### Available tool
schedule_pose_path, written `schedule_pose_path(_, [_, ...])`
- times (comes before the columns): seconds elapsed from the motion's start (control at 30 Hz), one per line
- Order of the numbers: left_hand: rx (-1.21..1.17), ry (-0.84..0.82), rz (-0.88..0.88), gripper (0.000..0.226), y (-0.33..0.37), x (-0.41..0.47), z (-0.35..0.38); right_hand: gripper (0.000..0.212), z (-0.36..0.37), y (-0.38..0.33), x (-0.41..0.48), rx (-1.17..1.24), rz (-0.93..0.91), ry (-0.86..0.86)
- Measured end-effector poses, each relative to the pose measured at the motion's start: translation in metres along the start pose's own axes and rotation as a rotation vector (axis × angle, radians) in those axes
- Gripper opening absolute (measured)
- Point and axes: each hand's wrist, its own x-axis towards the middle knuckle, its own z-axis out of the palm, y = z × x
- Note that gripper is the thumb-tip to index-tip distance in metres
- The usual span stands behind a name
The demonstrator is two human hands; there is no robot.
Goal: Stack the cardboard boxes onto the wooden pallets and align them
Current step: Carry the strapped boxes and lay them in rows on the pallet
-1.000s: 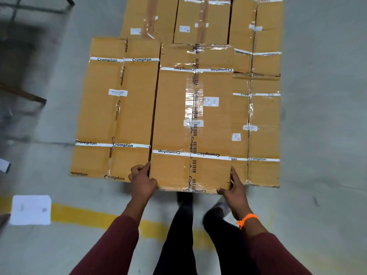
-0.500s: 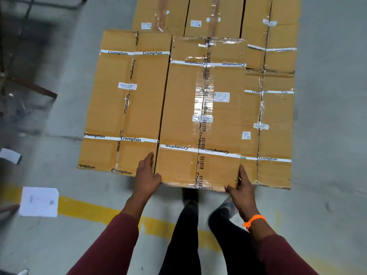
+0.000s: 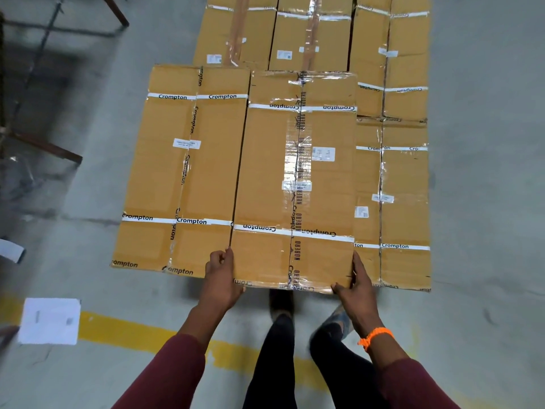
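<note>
A long brown Crompton cardboard box (image 3: 274, 172), taped down its middle, lies in the centre of the stack. My left hand (image 3: 221, 276) grips its near left corner and my right hand (image 3: 355, 286) grips its near right corner. A matching box (image 3: 165, 172) lies flush on its left at the same height. Lower boxes (image 3: 404, 202) show on the right, and more boxes (image 3: 312, 33) lie behind. No wooden pallet is visible; the boxes hide whatever is under them.
Grey concrete floor (image 3: 486, 172) surrounds the stack. A yellow line (image 3: 124, 329) runs across the floor near my feet. A white paper sheet (image 3: 48, 320) lies at the lower left. Dark metal frame legs (image 3: 47, 149) stand at the far left.
The centre box has slid slightly toward me, both hands staying at its near corners. My left hand's fingers have curled tighter around the corner. The camera view shifted a little.
</note>
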Motion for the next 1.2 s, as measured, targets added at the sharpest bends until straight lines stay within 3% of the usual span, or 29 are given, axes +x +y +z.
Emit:
schedule_pose_path(0.23, [0.111, -0.029, -0.039, 0.094, 0.015, 0.001, -0.004, 0.104, -0.012, -0.009, 0.004, -0.218, -0.017, -0.089])
schedule_pose_path(0.37, [0.173, -0.081, -0.041, 0.087, 0.037, -0.022, -0.016, 0.100, -0.024, -0.038, -0.017, -0.470, -0.012, -0.151])
schedule_pose_path(0.47, [0.180, -0.114, 0.029, 0.080, 0.078, -0.058, -0.025, 0.091, -0.045, -0.066, -0.047, -0.568, -0.062, -0.172])
schedule_pose_path(0.63, [0.159, -0.114, 0.243, 0.073, 0.189, -0.104, -0.017, 0.063, -0.105, -0.109, -0.096, -0.456, -0.262, -0.076])
schedule_pose_path(0.77, [0.202, -0.125, 0.392, 0.071, 0.286, -0.134, 0.011, 0.057, -0.177, -0.071, -0.111, -0.352, -0.191, 0.065])
schedule_pose_path(0.93, [0.263, -0.101, 0.519, 0.066, 0.411, -0.172, 0.055, 0.056, -0.321, -0.007, -0.097, -0.342, -0.083, 0.194])
schedule_pose_path(1.2, [0.288, -0.150, 0.714, 0.064, 0.616, -0.225, 0.154, 0.042, -0.533, 0.040, -0.103, -0.108, -0.086, 0.481])
